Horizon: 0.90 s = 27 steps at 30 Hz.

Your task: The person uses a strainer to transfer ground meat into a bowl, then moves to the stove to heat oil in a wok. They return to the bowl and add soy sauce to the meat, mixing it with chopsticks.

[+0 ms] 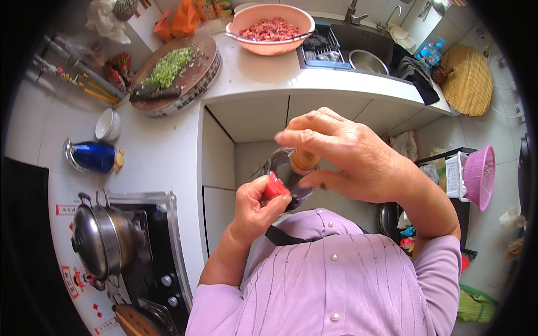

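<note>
My left hand (260, 206) pinches a small red cap (274, 187) between thumb and fingers. Just right of it, my right hand (336, 147) arches over the orange-brown top (304, 160) of a large dark, glossy bottle or jar (282, 164). Its fingers are bent and spread from the thumb, slightly blurred; whether they touch the top I cannot tell. The vessel stands upright or nearly so in front of my body, its lower part hidden by my hands and shirt. A small dark spot, perhaps a bit of food, shows by my right thumb.
A round chopping board (201, 88) carries chopped green vegetable and a cleaver. Behind stand a pink basin (269, 46) of minced meat and a sink (365, 42). On the left are a blue vacuum jug (93, 156) and a lidded steel pot (98, 241) on the gas hob.
</note>
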Each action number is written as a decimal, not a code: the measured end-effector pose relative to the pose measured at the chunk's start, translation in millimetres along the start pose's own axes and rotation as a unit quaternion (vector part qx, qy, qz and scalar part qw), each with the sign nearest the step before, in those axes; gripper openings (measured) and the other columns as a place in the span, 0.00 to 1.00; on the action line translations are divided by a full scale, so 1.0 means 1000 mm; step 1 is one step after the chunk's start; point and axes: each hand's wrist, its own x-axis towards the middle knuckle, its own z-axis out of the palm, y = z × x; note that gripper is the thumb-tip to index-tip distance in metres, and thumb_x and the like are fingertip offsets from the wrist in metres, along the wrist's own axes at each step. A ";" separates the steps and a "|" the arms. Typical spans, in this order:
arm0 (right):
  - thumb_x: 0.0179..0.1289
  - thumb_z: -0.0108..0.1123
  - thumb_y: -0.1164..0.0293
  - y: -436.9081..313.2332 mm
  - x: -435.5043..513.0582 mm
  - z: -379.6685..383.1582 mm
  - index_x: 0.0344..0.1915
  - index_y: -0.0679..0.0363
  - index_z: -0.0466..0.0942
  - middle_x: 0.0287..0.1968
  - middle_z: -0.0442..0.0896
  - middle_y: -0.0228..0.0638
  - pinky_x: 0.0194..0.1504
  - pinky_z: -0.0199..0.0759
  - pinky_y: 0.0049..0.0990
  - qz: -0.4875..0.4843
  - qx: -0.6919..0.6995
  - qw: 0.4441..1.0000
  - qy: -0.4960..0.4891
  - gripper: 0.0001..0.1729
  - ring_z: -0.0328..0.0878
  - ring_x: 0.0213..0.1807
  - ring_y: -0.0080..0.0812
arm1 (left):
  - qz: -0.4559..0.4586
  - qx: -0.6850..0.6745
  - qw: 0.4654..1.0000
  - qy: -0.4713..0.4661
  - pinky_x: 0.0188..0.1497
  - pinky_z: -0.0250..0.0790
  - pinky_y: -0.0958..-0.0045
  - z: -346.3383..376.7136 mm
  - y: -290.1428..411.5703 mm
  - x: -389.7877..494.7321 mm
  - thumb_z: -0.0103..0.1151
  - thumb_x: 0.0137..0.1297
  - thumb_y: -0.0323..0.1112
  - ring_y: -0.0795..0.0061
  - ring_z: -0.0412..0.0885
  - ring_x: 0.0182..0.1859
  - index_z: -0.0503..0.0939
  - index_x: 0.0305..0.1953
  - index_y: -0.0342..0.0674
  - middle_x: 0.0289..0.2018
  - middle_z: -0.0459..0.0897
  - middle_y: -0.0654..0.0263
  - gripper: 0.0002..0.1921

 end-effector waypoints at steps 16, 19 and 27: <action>0.61 0.63 0.77 0.210 0.039 -0.007 0.48 0.62 0.75 0.36 0.76 0.38 0.38 0.72 0.31 0.083 0.238 0.967 0.038 0.15 0.76 0.35 0.33 | -0.012 -0.027 0.993 0.114 0.26 0.50 0.83 -0.039 0.022 0.124 0.57 0.70 0.37 0.90 0.61 0.25 0.75 0.32 0.36 0.23 0.70 0.76 0.11; 0.60 0.64 0.75 0.281 0.006 0.021 0.45 0.64 0.76 0.34 0.77 0.40 0.38 0.72 0.34 0.169 0.258 0.951 0.031 0.13 0.77 0.34 0.35 | -0.039 0.057 0.983 0.169 0.25 0.49 0.84 -0.029 0.043 0.168 0.59 0.71 0.41 0.90 0.60 0.24 0.75 0.32 0.37 0.23 0.69 0.77 0.15; 0.62 0.64 0.72 0.410 -0.068 0.045 0.43 0.67 0.78 0.36 0.80 0.37 0.36 0.73 0.25 0.381 0.379 0.843 -0.016 0.12 0.76 0.33 0.26 | -0.127 0.161 0.956 0.210 0.21 0.50 0.84 -0.018 0.089 0.290 0.57 0.72 0.46 0.92 0.58 0.20 0.73 0.30 0.41 0.18 0.65 0.80 0.17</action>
